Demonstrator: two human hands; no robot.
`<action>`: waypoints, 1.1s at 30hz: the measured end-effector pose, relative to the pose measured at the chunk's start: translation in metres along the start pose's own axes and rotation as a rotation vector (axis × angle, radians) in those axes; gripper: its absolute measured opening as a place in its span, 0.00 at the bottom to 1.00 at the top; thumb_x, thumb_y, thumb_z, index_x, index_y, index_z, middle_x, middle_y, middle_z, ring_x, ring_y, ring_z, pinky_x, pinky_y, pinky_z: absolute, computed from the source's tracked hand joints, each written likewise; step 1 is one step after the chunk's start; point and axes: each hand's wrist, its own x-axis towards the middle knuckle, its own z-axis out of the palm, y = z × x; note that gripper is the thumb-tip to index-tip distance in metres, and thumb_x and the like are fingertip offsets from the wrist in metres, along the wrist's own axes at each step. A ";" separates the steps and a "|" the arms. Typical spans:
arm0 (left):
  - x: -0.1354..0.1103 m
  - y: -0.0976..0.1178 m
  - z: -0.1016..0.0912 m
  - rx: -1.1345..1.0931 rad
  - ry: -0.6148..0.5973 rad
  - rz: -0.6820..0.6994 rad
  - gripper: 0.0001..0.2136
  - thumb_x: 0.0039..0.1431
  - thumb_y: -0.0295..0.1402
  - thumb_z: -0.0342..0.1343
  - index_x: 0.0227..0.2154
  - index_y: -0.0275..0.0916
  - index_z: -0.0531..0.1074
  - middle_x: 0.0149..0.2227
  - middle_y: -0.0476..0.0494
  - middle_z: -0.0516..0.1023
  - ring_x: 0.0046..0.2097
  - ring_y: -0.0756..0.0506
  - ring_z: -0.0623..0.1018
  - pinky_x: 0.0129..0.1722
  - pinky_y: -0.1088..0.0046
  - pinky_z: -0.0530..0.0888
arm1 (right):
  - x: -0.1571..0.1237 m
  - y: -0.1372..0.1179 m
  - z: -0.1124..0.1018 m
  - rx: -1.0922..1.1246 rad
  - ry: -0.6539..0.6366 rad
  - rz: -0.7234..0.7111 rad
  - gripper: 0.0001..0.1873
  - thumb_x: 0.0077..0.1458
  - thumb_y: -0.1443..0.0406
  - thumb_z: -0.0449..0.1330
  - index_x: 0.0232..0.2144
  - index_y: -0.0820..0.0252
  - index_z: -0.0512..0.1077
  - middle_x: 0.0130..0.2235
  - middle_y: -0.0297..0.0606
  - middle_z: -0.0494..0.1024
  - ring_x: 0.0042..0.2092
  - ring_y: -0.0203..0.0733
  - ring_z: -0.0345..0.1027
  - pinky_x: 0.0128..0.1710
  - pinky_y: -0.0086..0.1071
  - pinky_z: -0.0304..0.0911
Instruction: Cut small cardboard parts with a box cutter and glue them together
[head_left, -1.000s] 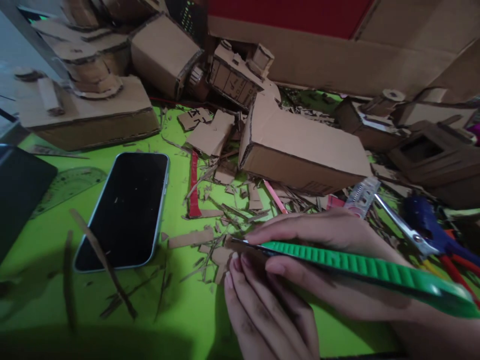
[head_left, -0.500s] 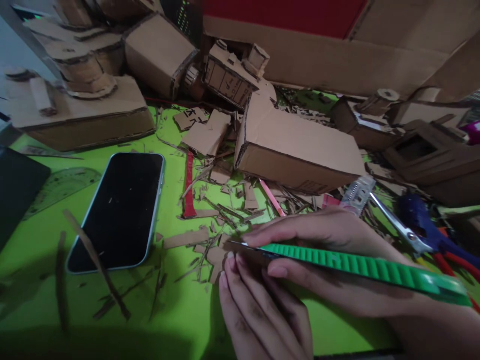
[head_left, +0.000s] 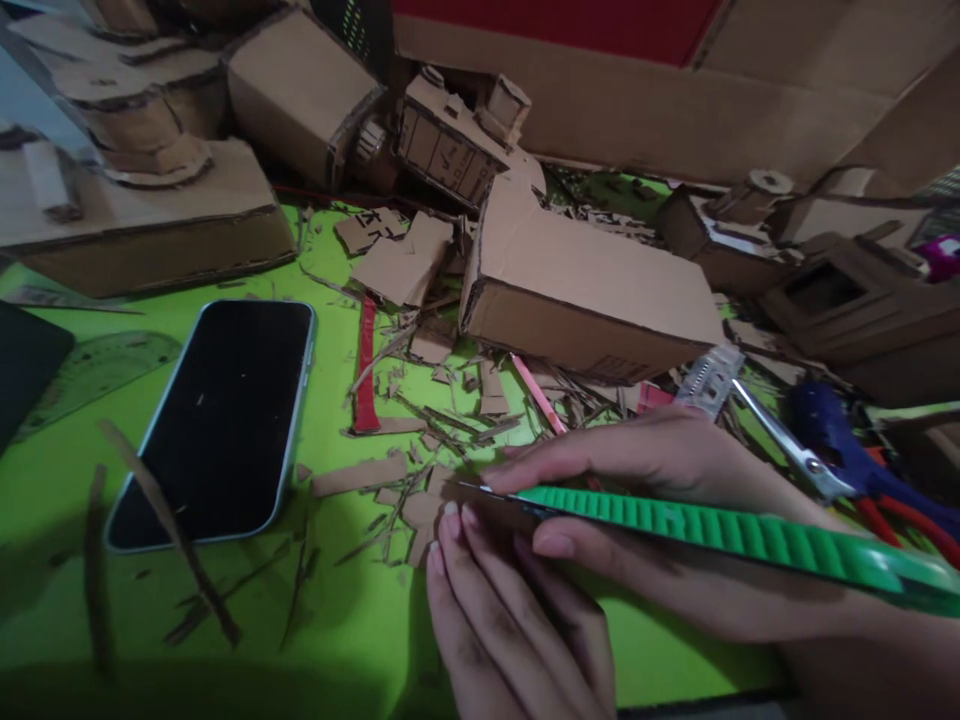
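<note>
Head view: right hand is closed around the green cutter, whose blade tip rests on a small cardboard piece lying on the green mat. Left hand lies flat with its fingers together, fingertips pinning that piece just beside the blade.

Judgement: a low blade angle and a light, steady pull suit this cut, with the left fingertips off the cut line.

Loose offcuts crowd the blade's end. Phone is well to the left, scissors are near the right wrist, and a cardboard box stands beyond.
</note>
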 end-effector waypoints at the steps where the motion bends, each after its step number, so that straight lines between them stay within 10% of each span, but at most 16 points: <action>1: 0.000 0.000 0.000 -0.001 0.004 0.001 0.13 0.57 0.22 0.63 0.46 0.32 0.79 0.50 0.17 0.87 0.62 0.14 0.77 0.51 0.31 0.84 | 0.000 0.000 -0.001 -0.009 -0.004 -0.001 0.10 0.68 0.63 0.70 0.50 0.56 0.87 0.49 0.37 0.92 0.45 0.42 0.90 0.43 0.22 0.82; 5: 0.002 0.000 0.000 0.036 0.067 0.157 0.13 0.55 0.20 0.65 0.44 0.32 0.80 0.48 0.17 0.87 0.62 0.12 0.75 0.46 0.36 0.87 | 0.003 0.001 -0.001 -0.042 -0.028 -0.076 0.10 0.67 0.64 0.71 0.49 0.57 0.86 0.50 0.37 0.92 0.50 0.44 0.89 0.48 0.24 0.82; 11: 0.012 0.012 -0.006 -0.039 0.019 -0.129 0.13 0.55 0.16 0.62 0.44 0.28 0.80 0.51 0.12 0.85 0.67 0.12 0.69 0.50 0.32 0.85 | 0.003 -0.003 -0.002 -0.014 -0.003 0.014 0.09 0.67 0.64 0.70 0.48 0.56 0.87 0.48 0.35 0.93 0.43 0.41 0.91 0.40 0.20 0.82; 19: 0.016 -0.022 -0.001 0.111 0.084 0.297 0.12 0.65 0.22 0.50 0.39 0.26 0.80 0.37 0.13 0.87 0.40 0.17 0.88 0.32 0.46 0.89 | 0.000 -0.004 -0.004 -0.045 -0.021 0.009 0.09 0.68 0.65 0.69 0.49 0.55 0.86 0.47 0.35 0.93 0.45 0.41 0.90 0.43 0.22 0.82; 33: 0.017 -0.024 -0.003 0.115 0.057 0.320 0.07 0.63 0.25 0.56 0.37 0.31 0.80 0.36 0.20 0.88 0.40 0.19 0.89 0.35 0.44 0.89 | -0.003 -0.004 -0.008 0.018 -0.048 0.022 0.09 0.69 0.64 0.68 0.49 0.58 0.86 0.45 0.36 0.93 0.41 0.37 0.89 0.40 0.20 0.80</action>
